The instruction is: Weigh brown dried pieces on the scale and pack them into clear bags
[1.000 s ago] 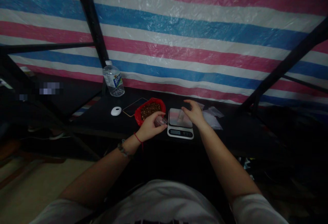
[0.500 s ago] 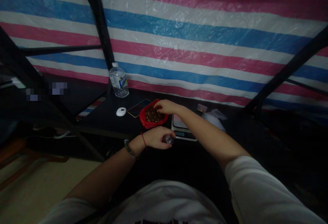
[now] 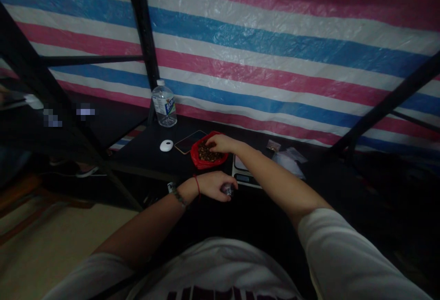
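Observation:
My left hand (image 3: 215, 185) is curled around a small clear plastic bag (image 3: 228, 190) in front of the table's near edge; what the bag contains is too dark to make out. A red plastic bag (image 3: 200, 163) lies with its mouth wide, full of small brown and golden pieces (image 3: 206, 152). Into these pieces dip the bent fingers of my right hand (image 3: 216, 143), their tips partly hidden. Under my right forearm stands a kitchen scale (image 3: 237, 168) with a small display, partly covered by the arm.
Left of the red bag lie a phone (image 3: 184, 144) and a white computer mouse (image 3: 167, 145). A clear bottle (image 3: 165, 106) stands behind them. To the right are a small filled bag (image 3: 273, 145) and several clear bags (image 3: 288, 162). Black metal posts (image 3: 146, 39) frame the table.
The view has shifted slightly, so the table things appear a little further right. My left hand keeps its clear bag, and my right hand's fingers stay in the brown pieces.

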`<move>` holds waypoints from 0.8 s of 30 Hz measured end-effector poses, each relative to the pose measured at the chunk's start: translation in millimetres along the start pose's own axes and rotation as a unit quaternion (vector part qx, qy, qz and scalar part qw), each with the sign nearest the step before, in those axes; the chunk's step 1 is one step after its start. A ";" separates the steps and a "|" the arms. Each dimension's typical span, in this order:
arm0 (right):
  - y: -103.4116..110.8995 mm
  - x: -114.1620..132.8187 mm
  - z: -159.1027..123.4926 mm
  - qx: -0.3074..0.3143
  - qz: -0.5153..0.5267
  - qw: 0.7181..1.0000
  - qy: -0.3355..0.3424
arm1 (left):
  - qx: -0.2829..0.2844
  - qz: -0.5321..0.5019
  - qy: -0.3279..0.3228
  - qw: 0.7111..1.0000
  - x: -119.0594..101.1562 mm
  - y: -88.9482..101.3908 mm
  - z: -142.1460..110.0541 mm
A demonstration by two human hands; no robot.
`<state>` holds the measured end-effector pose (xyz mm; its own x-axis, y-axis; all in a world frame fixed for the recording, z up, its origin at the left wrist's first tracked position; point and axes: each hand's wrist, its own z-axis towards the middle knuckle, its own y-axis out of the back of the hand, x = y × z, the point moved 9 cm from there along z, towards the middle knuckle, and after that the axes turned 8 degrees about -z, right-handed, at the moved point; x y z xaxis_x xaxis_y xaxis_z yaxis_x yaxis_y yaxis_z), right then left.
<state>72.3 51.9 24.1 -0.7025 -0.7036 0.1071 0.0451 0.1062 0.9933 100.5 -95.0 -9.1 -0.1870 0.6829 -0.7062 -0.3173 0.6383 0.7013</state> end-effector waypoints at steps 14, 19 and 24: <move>-29.8 1.2 17.5 0.097 -0.124 0.987 -0.019 | 0.004 -0.014 -0.011 1.000 3.2 -2.8 0.5; -33.0 4.7 20.2 0.093 -0.143 0.985 0.005 | -0.001 -0.014 -0.012 1.000 5.0 -1.6 0.1; -16.7 -2.8 19.2 0.070 -0.128 0.989 -0.025 | -0.005 -0.019 -0.014 1.000 6.4 -1.1 0.2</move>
<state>59.9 65.6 6.4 -0.7122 -0.6850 -0.1535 -0.2356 0.0273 0.9715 99.8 -91.3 -14.4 -0.1494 0.6678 -0.7292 -0.3330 0.6604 0.6731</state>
